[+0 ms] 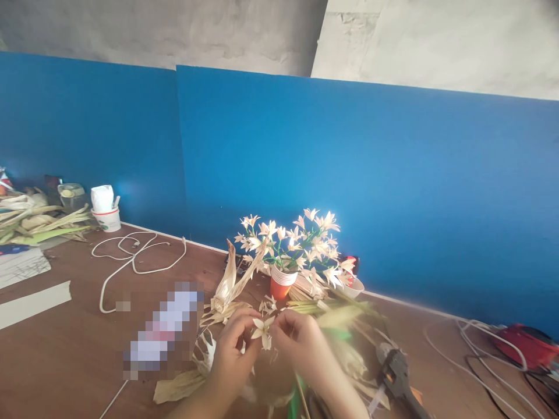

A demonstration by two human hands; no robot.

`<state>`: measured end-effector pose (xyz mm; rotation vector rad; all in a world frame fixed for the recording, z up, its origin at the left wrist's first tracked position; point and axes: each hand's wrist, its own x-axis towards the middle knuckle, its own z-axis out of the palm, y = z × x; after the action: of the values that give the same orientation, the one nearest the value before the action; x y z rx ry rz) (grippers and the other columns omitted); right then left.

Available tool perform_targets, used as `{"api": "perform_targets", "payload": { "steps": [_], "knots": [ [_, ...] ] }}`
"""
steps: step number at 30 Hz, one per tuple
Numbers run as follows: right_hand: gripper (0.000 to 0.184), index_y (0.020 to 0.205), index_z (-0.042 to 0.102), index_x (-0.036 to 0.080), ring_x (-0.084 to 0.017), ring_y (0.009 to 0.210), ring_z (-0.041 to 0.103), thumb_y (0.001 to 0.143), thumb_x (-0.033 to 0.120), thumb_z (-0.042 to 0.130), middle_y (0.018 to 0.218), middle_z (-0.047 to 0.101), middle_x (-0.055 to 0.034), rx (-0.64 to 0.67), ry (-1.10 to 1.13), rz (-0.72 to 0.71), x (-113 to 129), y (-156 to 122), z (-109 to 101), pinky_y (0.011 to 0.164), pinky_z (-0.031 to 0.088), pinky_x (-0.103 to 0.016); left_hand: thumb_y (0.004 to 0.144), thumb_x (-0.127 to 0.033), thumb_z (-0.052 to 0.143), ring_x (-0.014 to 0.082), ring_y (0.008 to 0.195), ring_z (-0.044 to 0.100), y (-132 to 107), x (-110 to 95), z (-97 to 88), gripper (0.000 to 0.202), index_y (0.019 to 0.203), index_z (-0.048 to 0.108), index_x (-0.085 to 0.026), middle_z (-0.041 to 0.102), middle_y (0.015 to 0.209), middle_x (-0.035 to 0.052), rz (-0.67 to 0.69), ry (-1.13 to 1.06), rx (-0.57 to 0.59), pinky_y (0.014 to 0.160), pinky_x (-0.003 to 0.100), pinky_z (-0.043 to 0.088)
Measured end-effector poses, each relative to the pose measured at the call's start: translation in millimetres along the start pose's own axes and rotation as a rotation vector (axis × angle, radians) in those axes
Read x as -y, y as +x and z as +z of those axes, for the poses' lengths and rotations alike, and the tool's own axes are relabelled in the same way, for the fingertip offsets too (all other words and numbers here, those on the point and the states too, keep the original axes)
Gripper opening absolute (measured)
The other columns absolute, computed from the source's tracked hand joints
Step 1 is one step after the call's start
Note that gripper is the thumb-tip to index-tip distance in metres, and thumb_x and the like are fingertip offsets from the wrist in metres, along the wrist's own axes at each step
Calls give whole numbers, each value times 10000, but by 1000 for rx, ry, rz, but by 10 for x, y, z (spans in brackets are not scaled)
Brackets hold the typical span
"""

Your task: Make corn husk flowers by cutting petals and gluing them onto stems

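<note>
Small white flower sits between our two hands, in front of the cup of finished-looking blooms and above the littered tabletop. Our left hand appears to have it pinched at the left petals, thumb below and index above. Our right hand is curled in at the other edge; we can't tell whether those fingertips grip or just touch, since the contact is too small to read.

Handling, our judgement: petals look like dried husk, so near weightless, thin, springy but easy to crease or split. Probably dry and papery, not slick. We'd take hold at the base where the petals meet, light thumb-and-index pinch, and keep pressure off the petal tips. The underside is hidden from us, so no call on a stem.

Around it: paper cup with the bunch of pale flowers just beyond the hands, dry husks near the left wrist, what looks like a glue gun right of the right forearm.
</note>
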<state>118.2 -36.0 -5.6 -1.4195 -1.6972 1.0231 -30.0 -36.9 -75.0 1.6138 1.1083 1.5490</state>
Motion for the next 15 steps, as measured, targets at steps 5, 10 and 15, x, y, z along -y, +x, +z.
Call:
{"api": "perform_targets", "payload": {
  "steps": [5,10,15],
  "knots": [
    [144,627,544,170,-105,572,426,760,210,506,577,479,44,2,-13,3,10,-12,8,536,328,-217,792,-159,564,208,891,625,9,-27,-1,113,812,662,-210,638,956,68,9,-8,-3,676,267,520],
    [149,613,525,174,-104,566,422,756,212,508,568,462,48,2,-21,10,22,-16,0,533,325,-219,792,-144,548,206,922,616,1,0,-1,130,800,657,-215,632,968,64,24,-8,-7,681,259,514],
    [162,599,506,180,-106,553,426,755,221,510,556,451,50,12,-3,32,43,-5,-4,526,327,-223,788,-155,545,210,921,617,0,-10,-1,125,789,658,-208,635,949,65,21,1,-5,698,271,518]
  ]
}}
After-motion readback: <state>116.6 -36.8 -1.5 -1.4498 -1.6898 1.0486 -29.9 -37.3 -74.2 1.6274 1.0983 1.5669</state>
